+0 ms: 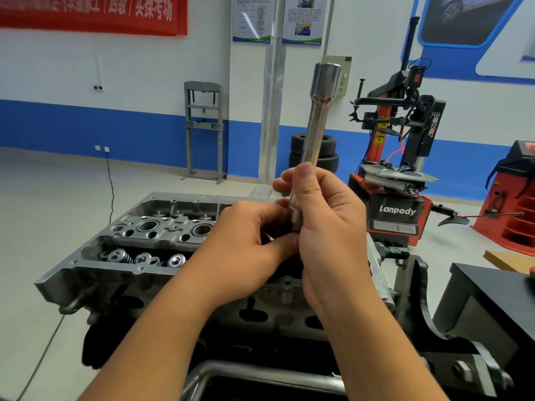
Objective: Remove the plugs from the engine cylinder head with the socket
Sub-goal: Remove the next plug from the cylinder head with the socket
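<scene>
From the head view I see my right hand (324,227) wrapped round the lower part of the socket (317,123), a long chrome tube held nearly upright and leaning slightly right, its wider end at the top, well above the engine. My thumb lies along its near side and the fingers curl behind it. My left hand (246,241) is closed at the socket's bottom end, fingertips pinching there; whether it grips the tool itself or something small in its mouth I cannot tell, since the fingers cover that spot. No plug is plainly visible. The engine cylinder head (139,244) sits below and to the left of both hands, open side up, with two round wells in its far row and valve springs in the near row; my forearms hide its right half. Far right stands a red and black tyre changer (396,157), with stacked tyres (314,153) just left of it and a grey press frame (204,131) against the blue-banded wall
</scene>
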`<state>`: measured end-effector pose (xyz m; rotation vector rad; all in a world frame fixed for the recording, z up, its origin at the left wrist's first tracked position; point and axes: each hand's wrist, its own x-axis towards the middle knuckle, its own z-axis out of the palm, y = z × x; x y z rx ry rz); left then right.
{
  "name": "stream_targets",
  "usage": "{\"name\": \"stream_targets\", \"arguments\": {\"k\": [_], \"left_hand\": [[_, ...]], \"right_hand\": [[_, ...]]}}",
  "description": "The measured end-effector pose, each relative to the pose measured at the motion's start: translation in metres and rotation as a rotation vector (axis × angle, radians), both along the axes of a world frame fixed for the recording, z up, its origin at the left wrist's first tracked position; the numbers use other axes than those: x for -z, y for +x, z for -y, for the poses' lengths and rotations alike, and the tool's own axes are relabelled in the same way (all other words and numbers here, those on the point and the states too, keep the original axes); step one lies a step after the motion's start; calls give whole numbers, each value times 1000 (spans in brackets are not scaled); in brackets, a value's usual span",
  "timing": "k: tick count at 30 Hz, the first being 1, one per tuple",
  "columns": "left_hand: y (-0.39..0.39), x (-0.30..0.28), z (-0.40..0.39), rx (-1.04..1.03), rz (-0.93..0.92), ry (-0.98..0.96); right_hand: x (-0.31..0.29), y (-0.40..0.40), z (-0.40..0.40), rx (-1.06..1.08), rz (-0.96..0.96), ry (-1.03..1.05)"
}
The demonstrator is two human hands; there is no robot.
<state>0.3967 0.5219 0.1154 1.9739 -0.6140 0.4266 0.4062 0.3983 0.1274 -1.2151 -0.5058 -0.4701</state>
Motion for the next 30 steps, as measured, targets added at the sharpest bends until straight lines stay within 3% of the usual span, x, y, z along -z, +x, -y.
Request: {"name": "stream_targets", "arguments": {"k": [10, 16, 23, 30], "left_hand": [[-1, 2, 8, -146, 116, -29], [-3, -2, -2, 119, -69, -53], [0, 0, 5, -95, 46, -55], [1, 1, 4, -97, 47, -44]], "right_hand": [[-1, -3, 2, -2, -10, 74], [-1, 0, 1, 35, -4, 15], [-4, 0, 0, -50, -81, 76], [-3, -3, 0, -11, -22, 69]]}}
